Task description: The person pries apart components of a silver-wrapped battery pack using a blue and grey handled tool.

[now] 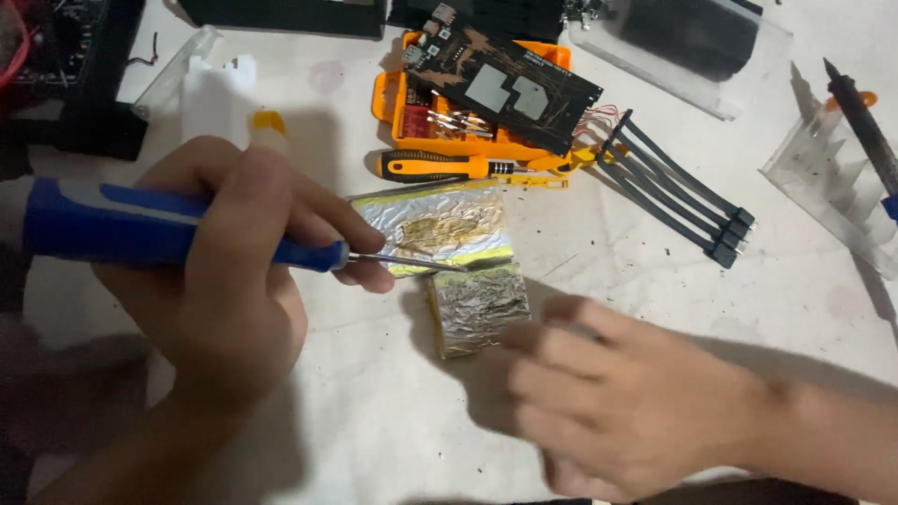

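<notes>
White worktop (393,411) strewn with tools; left hand (234,281) is closed round a blue screwdriver (140,226), shaft lying left-to-right, tip at the foil-wrapped cell (477,307) at frame centre; right hand (599,402), blurred, fingers loosely curled, touching cell's right edge, nearer

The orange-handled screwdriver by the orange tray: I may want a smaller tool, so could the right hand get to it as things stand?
Probably yes. The right hand is empty and lies below the orange-handled screwdriver. Between them lie only two flat foil-wrapped packs, low enough to reach over. The left hand holds the blue screwdriver off to the side.
</notes>
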